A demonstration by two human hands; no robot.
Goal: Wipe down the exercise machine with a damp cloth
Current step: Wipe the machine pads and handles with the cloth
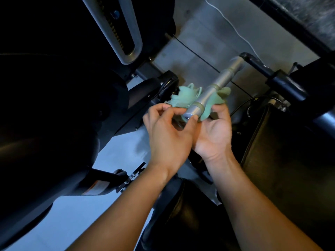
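A silver ribbed handle (215, 86) of the black exercise machine (282, 82) points toward me at the middle of the view. A crumpled green cloth (183, 97) lies under and around the handle's near end. My left hand (168, 131) pinches the cloth's left part with curled fingers. My right hand (213, 131) cups the cloth beneath the handle, and its thumb presses against the handle's end cap. The cloth's lower part is hidden behind the handle and my hands.
A black padded seat (282, 160) lies at the right. A dark machine housing (54, 115) fills the left, with a silver-rimmed upright (125, 33) above it. Black and white cables (233, 28) run over the grey floor (208, 42) beyond.
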